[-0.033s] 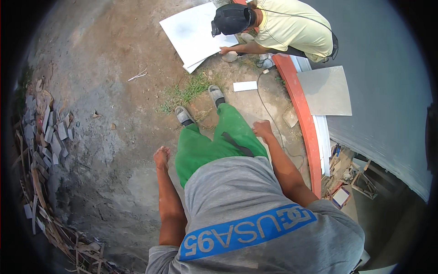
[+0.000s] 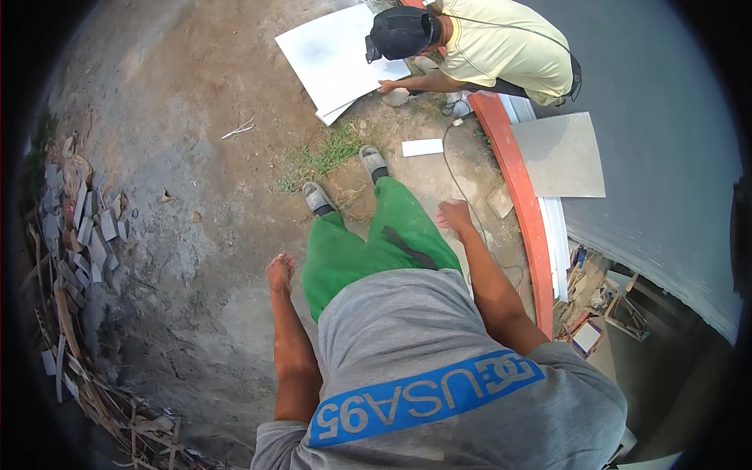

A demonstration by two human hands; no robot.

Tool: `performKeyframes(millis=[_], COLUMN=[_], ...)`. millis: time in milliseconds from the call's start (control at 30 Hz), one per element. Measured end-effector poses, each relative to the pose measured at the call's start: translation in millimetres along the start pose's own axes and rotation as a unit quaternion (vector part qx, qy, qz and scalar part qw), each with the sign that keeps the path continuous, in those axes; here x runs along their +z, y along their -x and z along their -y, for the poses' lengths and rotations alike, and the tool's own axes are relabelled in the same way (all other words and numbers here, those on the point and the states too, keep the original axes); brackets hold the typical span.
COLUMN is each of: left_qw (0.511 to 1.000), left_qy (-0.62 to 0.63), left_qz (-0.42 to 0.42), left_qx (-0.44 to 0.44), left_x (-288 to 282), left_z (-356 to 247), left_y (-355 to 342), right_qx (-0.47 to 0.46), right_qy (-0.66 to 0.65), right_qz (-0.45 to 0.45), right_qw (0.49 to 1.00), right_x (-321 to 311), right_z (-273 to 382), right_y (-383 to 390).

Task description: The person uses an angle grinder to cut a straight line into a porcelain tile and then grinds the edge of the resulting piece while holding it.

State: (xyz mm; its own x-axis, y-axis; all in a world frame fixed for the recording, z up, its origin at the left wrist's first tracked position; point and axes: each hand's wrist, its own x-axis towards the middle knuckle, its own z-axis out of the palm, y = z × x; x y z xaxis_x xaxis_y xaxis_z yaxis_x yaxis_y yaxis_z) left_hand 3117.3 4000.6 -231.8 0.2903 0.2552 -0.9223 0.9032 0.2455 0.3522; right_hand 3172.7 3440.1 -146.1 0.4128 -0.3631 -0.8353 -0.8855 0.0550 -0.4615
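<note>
Beyond the right hand (image 2: pixel 453 216) and slightly to its left: one white strip (image 2: pixel 422 147), flat on the ground, long axis running left to right, apart from the fingers. Nearer hand: the right; the left hand (image 2: pixel 280 272) hangs well apart, nearer and farther left, beside the green trousers (image 2: pixel 341 262). Fingers, both hands: loosely curled, about half open, nothing seen held; palms partly hidden. Just right of the strip: one thin cable (image 2: pixel 450 170). Farther right: one red-orange beam (image 2: pixel 513 188). Far, left of the strip: white sheets (image 2: pixel 329 55), a crouching co-worker's hand (image 2: pixel 387 86) at their right edge.
</note>
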Motion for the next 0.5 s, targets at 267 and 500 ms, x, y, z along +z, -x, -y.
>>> performKeyframes(millis=[267, 500], left_qw=[0.999, 0.998], left_qy=[0.012, 0.047], left_qz=[0.014, 0.041], left_qx=[-0.036, 0.004], left_x=[-20.6, -1.1], left_z=[44.3, 26.2], left_y=[-5.1, -16.5], right_qx=[-0.087, -0.075], right_qy=[0.044, 0.026], right_qz=[-0.059, -0.026], right_qw=[0.993, 0.997], right_x=[37.5, 55.6], right_z=[69.3, 0.4], right_y=[43.8, 39.8])
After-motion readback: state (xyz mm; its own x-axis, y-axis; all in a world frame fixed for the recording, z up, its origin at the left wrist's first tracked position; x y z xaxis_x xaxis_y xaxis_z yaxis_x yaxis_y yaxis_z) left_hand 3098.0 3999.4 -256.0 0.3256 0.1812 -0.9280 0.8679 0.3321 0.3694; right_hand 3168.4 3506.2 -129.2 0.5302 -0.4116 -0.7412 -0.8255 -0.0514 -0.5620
